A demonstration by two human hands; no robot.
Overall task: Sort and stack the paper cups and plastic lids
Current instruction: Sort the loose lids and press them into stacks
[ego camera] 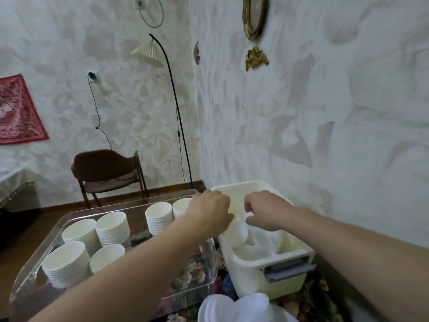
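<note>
Several stacks of white paper cups (pixel 112 227) stand upside down in a clear plastic bin (pixel 34 273) on the left. A cream plastic tub (pixel 271 289) on the right holds loose white cups and lids (pixel 253 251). My left hand (pixel 209 213) reaches over the tub's near-left side, fingers curled down round a white cup (pixel 239 231). My right hand (pixel 267 211) hovers over the tub with fingers curled, pinching the top of the same white piece; the contact is blurred. A pile of translucent plastic lids (pixel 234 307) lies at the bottom edge.
A floral cloth (pixel 192 273) covers the table under both containers. The wall (pixel 325 135) rises close on the right behind the tub. A brown chair (pixel 106 175) and a floor lamp (pixel 148 52) stand in the far corner.
</note>
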